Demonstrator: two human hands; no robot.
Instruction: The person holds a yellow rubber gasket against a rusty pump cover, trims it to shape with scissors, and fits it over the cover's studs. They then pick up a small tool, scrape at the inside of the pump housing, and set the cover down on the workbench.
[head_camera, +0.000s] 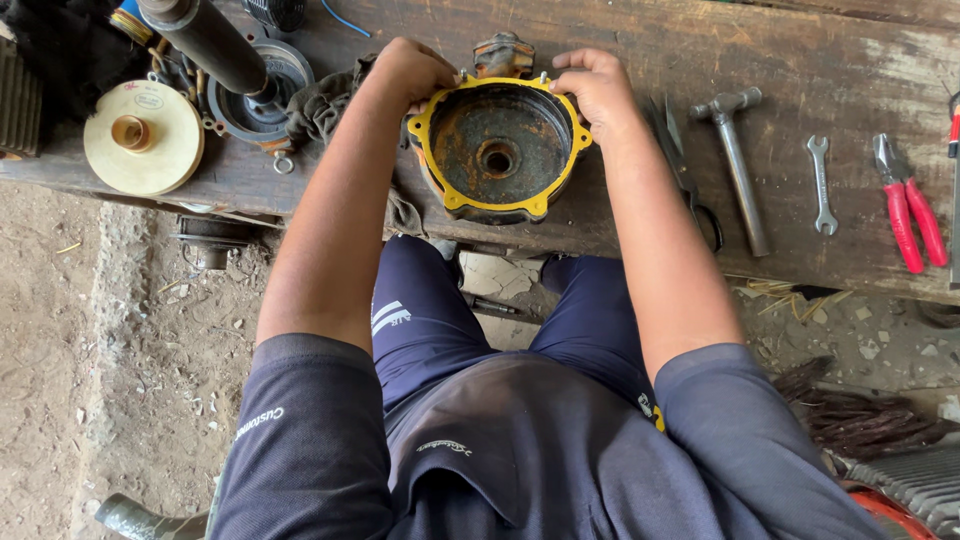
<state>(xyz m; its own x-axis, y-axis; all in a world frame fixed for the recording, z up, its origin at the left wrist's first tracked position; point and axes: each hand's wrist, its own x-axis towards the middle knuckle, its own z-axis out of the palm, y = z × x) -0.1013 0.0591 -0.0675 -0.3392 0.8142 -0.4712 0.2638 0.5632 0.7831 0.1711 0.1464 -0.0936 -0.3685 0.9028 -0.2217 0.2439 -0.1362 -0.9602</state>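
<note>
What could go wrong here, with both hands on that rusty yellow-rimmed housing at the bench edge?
1. The round housing overhangs the near edge of the wooden bench; if the left hand or right hand slips, it might drop onto the person's lap.
2. Its inside looks heavily rusted, so fingers on the rim could get scraped.
3. The scissors and hammer lie close to the right forearm and could be knocked off.

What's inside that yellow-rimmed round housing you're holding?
Inside the housing: a rusty brown bowl with a central hole. What lies beyond the hole, and under the housing, is hidden.
</note>
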